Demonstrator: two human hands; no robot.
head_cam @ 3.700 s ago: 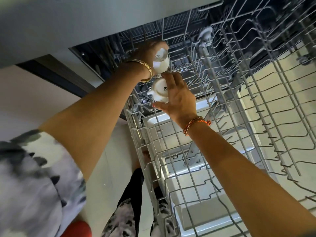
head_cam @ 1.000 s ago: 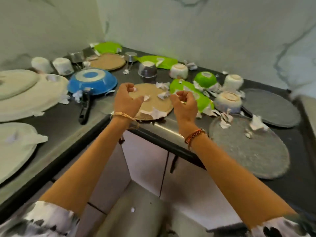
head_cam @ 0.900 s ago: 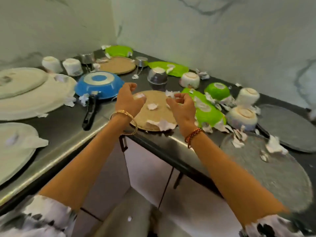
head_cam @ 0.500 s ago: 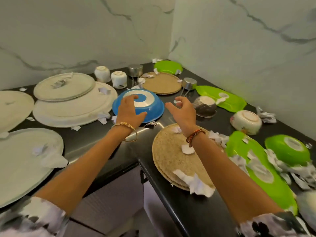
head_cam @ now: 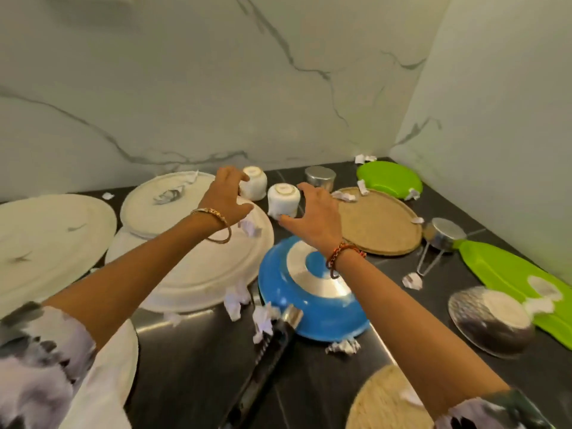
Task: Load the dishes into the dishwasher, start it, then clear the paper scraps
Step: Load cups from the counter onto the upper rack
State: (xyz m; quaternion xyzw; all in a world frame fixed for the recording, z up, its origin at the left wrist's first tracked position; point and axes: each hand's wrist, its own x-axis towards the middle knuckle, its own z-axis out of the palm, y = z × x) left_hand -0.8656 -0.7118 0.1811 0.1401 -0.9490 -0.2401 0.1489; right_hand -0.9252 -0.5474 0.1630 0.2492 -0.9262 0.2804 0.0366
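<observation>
Both our hands have moved past the blue pan to two upturned white cups on the table: left hand curls round the rear cup, partly hiding it, right hand spreads touching the nearer.

I can read no text, label, brand or number anywhere here. The upturned base of the small white ceramic cup by my right hand carries a faint ring mark, too blurred to make out as letters. The crumpled white paper scraps show no legible print.
</observation>
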